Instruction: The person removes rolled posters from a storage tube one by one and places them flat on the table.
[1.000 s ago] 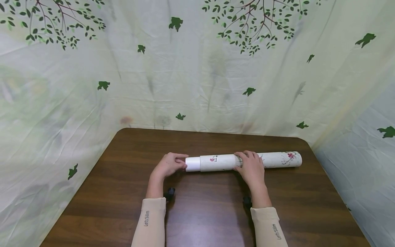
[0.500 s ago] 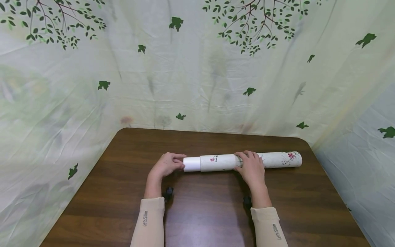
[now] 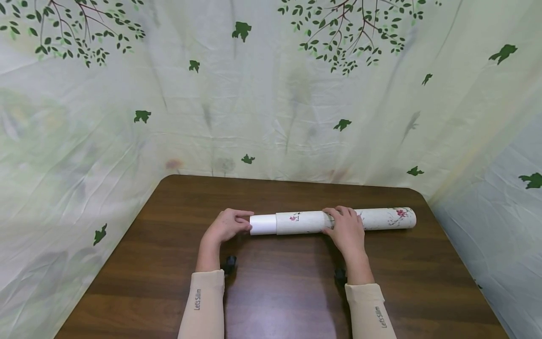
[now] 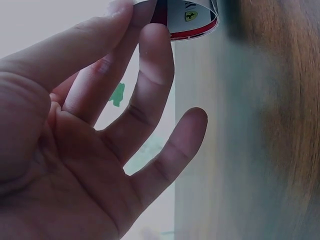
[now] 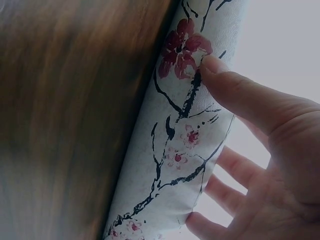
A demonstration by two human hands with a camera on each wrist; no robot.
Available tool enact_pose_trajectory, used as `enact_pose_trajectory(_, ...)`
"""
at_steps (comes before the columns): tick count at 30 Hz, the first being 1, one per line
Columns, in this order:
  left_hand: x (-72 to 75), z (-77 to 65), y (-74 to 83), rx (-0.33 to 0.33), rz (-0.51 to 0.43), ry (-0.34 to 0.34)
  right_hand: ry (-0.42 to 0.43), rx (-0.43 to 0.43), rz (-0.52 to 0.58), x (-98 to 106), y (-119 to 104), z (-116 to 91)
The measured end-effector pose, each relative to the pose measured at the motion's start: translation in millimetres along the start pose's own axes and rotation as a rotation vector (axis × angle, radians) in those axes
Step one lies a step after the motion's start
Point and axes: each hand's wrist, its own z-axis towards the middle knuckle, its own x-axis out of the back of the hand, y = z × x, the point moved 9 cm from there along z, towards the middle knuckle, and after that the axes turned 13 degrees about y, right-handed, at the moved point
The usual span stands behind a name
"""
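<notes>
A long white tube printed with pink blossoms and dark branches lies across the table. From its left end sticks a plain white rolled poster. My left hand pinches the poster's end between thumb and fingers. The left wrist view shows the inner face of that rolled poster, with a red band and a small yellow shield logo; ring and little fingers stay off it. My right hand grips the tube around its middle from above. In the right wrist view the thumb presses beside a red blossom.
The brown wooden table has rounded far corners. Behind it and at both sides hangs a pale curtain with printed green leaves. A small dark object sits by the left wrist, another dark object by the right.
My left hand has moved a little to the left, and more of the rolled poster shows outside the tube. The right hand and the tube have hardly moved.
</notes>
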Motion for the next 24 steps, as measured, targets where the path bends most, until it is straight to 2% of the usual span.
enact_pose_trajectory(24, 6.3, -0.1, -3.2, 0.0, 0.019, -0.007, -0.017, -0.001, 0.01, 3.9, 6.3, -0.7)
